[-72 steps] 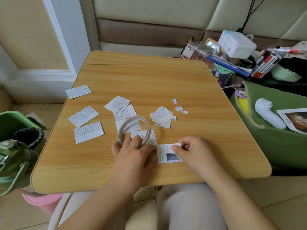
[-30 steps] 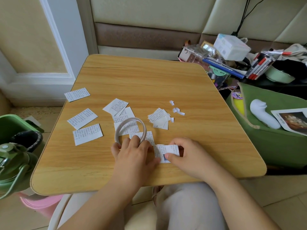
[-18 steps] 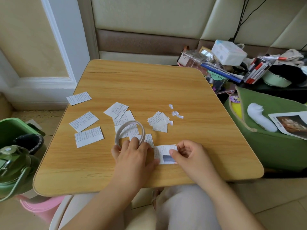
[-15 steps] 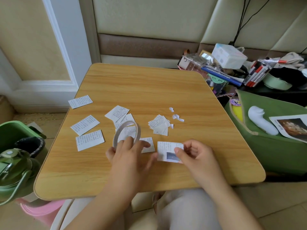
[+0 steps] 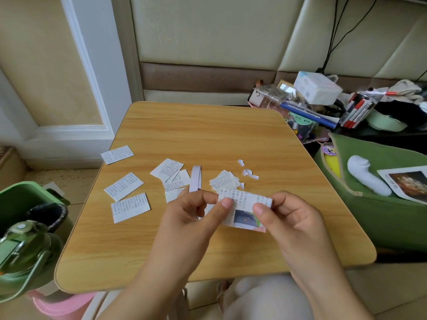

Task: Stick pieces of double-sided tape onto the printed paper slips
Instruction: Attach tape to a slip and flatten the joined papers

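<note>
Slip (image 5: 245, 204) lifted above near table (image 5: 208, 135), my left hand (image 5: 191, 218) and right hand (image 5: 291, 218) both pinching it; tape roll (image 5: 195, 179) on edge in left fingers, other slips (image 5: 123, 185) lying left

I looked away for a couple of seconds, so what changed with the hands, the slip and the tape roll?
The slip with the picture came up off the table; both thumbs now pinch it, left hand and right hand. The left hand's fingers also carry the tape roll, which earlier lay flat and now stands edge-on. The other slips and paper scraps stayed put.
</note>
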